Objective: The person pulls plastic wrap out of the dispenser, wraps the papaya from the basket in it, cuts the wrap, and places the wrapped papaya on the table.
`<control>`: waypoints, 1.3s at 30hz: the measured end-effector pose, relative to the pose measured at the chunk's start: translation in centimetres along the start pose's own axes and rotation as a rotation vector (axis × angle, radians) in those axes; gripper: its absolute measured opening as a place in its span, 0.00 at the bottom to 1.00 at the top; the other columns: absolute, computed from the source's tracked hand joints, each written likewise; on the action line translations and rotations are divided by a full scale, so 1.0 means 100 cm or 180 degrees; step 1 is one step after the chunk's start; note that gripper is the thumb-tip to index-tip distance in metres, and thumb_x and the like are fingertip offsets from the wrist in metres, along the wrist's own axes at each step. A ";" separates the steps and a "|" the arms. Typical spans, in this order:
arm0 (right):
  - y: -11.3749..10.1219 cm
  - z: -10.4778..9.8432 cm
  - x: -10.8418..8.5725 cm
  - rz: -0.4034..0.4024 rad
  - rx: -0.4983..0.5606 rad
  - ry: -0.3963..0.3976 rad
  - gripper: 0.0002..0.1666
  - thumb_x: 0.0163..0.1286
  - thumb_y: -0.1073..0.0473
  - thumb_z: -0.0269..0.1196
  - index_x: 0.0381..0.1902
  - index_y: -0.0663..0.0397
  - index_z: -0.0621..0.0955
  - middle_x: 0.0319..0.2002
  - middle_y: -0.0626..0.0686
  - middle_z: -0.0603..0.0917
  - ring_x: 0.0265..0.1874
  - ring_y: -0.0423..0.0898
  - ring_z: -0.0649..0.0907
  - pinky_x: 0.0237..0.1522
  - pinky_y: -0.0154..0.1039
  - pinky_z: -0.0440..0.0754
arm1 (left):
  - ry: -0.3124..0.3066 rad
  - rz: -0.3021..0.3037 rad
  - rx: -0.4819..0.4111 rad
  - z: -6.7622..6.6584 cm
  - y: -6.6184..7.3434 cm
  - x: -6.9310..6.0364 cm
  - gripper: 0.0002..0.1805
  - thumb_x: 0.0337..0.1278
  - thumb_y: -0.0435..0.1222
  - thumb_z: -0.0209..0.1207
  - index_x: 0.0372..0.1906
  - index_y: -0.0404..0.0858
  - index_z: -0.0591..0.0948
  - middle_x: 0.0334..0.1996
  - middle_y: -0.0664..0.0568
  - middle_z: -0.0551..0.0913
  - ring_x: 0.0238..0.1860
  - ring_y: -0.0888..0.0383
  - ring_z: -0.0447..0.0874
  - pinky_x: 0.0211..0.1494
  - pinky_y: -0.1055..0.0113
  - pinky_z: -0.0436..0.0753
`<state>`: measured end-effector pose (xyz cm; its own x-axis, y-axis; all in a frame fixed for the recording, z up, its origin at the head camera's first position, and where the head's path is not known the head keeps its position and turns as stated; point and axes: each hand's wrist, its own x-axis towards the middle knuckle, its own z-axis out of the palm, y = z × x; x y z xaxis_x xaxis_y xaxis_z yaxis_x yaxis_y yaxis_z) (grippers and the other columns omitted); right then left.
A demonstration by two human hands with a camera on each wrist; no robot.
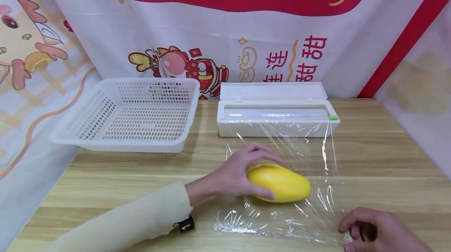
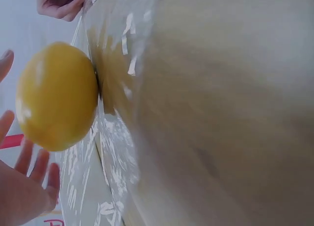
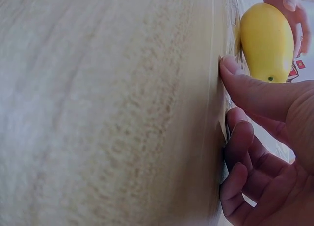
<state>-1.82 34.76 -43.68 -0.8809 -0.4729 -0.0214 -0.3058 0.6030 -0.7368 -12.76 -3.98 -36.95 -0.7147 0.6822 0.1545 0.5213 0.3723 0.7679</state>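
Note:
A yellow mango (image 1: 280, 183) lies on a sheet of clear plastic wrap (image 1: 299, 220) spread over the table. My left hand (image 1: 243, 173) reaches over the mango's left end, thumb on the near side and fingers on the far side. In the left wrist view, the spread fingers of that left hand (image 2: 27, 187) stand beside the mango (image 2: 58, 96) with a gap visible. At the wrap's near right corner, my right hand (image 1: 377, 228) pinches the film between thumb and fingers. The right wrist view shows this right hand (image 3: 270, 133) low against the table, its other fingers curled.
Behind the mango stands a white wrap dispenser box (image 1: 275, 128), lid raised, with the film running out over its front edge. A green slider (image 1: 333, 117) sits at its right end. To the left is a white perforated basket (image 1: 141, 142). Printed cloth (image 1: 176, 20) hangs behind the table.

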 end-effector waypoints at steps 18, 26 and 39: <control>0.003 -0.005 0.000 -0.0285 0.0031 -0.0092 0.16 0.61 0.62 0.78 0.44 0.38 0.91 0.36 0.37 0.86 0.31 0.33 0.80 0.25 0.30 0.75 | -0.1454 0.0084 0.0204 -0.032 -0.032 -0.070 0.22 0.33 0.46 0.86 0.39 0.55 0.89 0.37 0.63 0.81 0.40 0.71 0.73 0.48 0.79 0.77; 0.002 -0.007 0.001 -0.0645 0.0019 -0.0034 0.17 0.57 0.68 0.79 0.41 0.42 0.93 0.37 0.38 0.87 0.32 0.30 0.80 0.27 0.26 0.76 | -0.1615 0.0159 0.0456 -0.031 -0.036 -0.071 0.19 0.33 0.45 0.86 0.37 0.56 0.92 0.38 0.70 0.77 0.44 0.76 0.71 0.53 0.81 0.74; 0.006 -0.002 0.002 -0.0992 -0.0196 0.0251 0.23 0.51 0.72 0.80 0.36 0.35 0.92 0.36 0.36 0.87 0.35 0.27 0.82 0.32 0.18 0.75 | -0.1529 0.0241 0.0492 -0.029 -0.038 -0.070 0.04 0.50 0.42 0.79 0.29 0.51 0.93 0.36 0.68 0.80 0.43 0.79 0.72 0.52 0.82 0.76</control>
<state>-2.29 35.17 -43.99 -0.7659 -0.5911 0.2530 -0.5844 0.4758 -0.6573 -11.07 -12.02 -39.13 -0.3961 0.9097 -0.1250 0.6522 0.3745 0.6591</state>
